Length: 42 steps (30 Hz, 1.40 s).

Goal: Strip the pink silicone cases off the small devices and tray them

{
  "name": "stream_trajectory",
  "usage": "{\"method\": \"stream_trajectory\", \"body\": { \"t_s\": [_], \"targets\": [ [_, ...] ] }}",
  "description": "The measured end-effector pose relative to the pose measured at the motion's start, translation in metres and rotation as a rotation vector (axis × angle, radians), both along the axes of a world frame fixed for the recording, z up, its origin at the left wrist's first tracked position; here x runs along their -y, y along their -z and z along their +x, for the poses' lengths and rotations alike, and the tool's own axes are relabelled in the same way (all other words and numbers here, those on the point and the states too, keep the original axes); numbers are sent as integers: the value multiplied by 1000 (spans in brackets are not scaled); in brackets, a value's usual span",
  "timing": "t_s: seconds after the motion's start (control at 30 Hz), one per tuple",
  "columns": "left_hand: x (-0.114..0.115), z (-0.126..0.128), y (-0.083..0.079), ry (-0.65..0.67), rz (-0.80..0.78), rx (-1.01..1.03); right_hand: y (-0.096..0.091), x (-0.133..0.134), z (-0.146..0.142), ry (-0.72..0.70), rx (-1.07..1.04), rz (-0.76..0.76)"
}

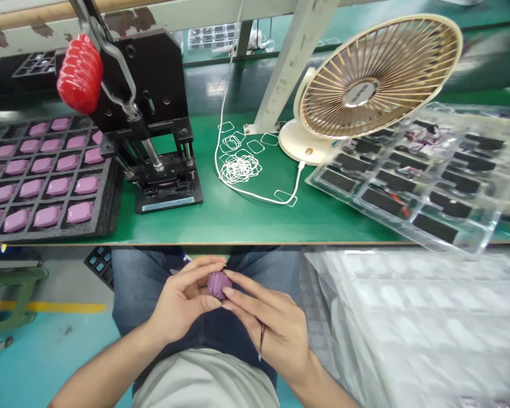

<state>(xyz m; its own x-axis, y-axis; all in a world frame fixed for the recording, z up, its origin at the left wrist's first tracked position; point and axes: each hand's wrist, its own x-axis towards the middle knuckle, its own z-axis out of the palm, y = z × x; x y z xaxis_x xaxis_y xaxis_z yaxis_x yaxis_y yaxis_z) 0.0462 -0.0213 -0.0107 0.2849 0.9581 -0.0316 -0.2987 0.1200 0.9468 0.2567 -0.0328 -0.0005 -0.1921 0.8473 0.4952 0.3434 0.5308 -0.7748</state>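
Note:
Held low over my lap is a small mauve rounded-square piece (219, 285), possibly a plastic case. My left hand (182, 300) pinches it from one side and my right hand (267, 323) grips it from the other. The fingers of both hands hide part of it. On the bench at the far left, a black foam tray (51, 229) holds several similar mauve pieces (80, 184) in separate square pockets. Neither hand touches that tray.
A black hand press (161, 102) with a red grip (80, 73) stands on the green bench (238, 218). Nearby are white wire loops (240, 168), a cream desk fan (376, 79), and a clear tray of black parts (395, 181). A translucent plastic sheet (416, 328) lies at my right.

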Motion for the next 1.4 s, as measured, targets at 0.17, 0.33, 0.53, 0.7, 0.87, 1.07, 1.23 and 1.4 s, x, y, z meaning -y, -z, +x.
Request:
{"method": "stream_trajectory", "body": {
  "t_s": [0.17,0.33,0.53,0.7,0.87,1.07,1.23,1.4],
  "targets": [
    [0,-1,1,-7,-16,-4,-1,-1,0,-17,42,-22],
    [-2,-1,2,-30,-24,-12,9,3,-7,-1,127,45],
    [3,4,5,-99,-105,-14,21,2,-17,43,192,116],
    [4,3,3,-231,-237,-15,10,-9,-23,79,148,-74],
    [2,-1,1,-227,-125,25,1,-17,-25,-167,229,-196],
    [-1,1,-2,-272,-149,-24,1,-21,-33,-208,-48,-456],
    [-15,-16,-13,-162,202,-315,-4,-36,-25,-465,-637,-1297],
    [-23,-31,-26,-105,718,-562,-11,-45,-19,-646,-828,-1632]
  ]
}}
